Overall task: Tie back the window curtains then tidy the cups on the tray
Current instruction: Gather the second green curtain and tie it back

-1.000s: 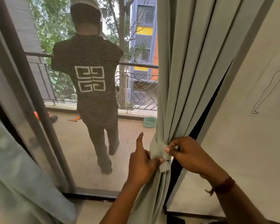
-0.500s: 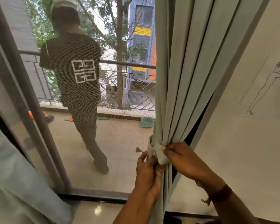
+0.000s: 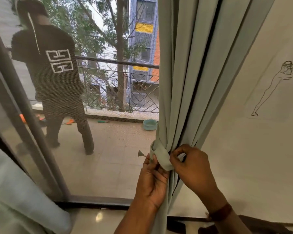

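A sage-green curtain hangs gathered at the right of the glass door. A matching fabric tieback is wrapped round it low down. My left hand pinches the tieback's left end, where a small tassel sticks out. My right hand grips the tieback's right side against the folds. No cups or tray are in view.
A second pale curtain bunches at the lower left. A dark door frame post runs diagonally on the left. Beyond the screen a person in dark clothes stands on the balcony. A wall with a line drawing is at right.
My left hand has dropped its raised finger and closed on the tieback end. Both hands have drawn the band tighter round the curtain. The person outside has stepped left.
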